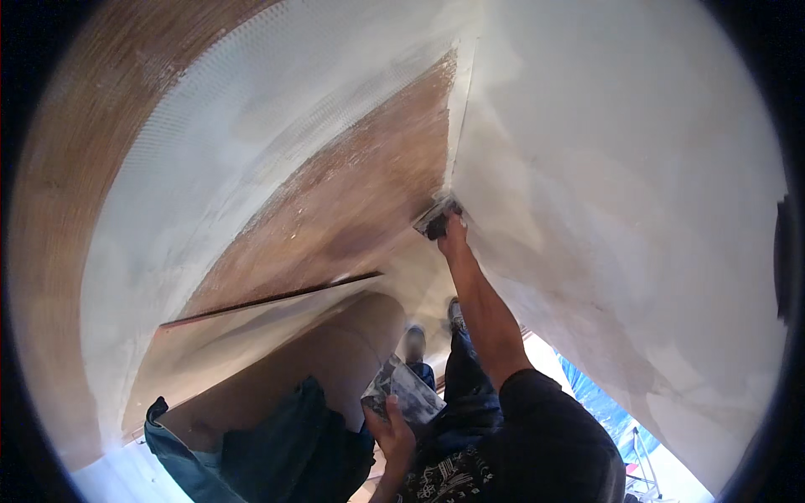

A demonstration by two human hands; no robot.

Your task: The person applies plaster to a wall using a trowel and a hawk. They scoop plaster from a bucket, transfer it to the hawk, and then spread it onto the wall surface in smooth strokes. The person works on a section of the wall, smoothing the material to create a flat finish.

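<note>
Black sleeve (558, 432) nearest | right hand (454, 235) gripping spreader (433, 221) at seam (461, 126), open wall (629, 201) rightward | left hand (394, 432) holding plate (416, 397)

The right wall (637, 201) looks smooth, matt, plaster-like; on the left, a ridged pale coating (159, 180) borders a rough, scuffed brown patch (352, 184). The near flat blade (412, 394) — apparently metal — is smeared dull. Near left, creased matt cloth (289, 444); near right, shiny plastic-looking sheeting (605, 401).

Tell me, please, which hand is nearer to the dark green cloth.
Left: the left hand is just right of the dark green cloth in the picture; the right hand is farther up and right.
</note>
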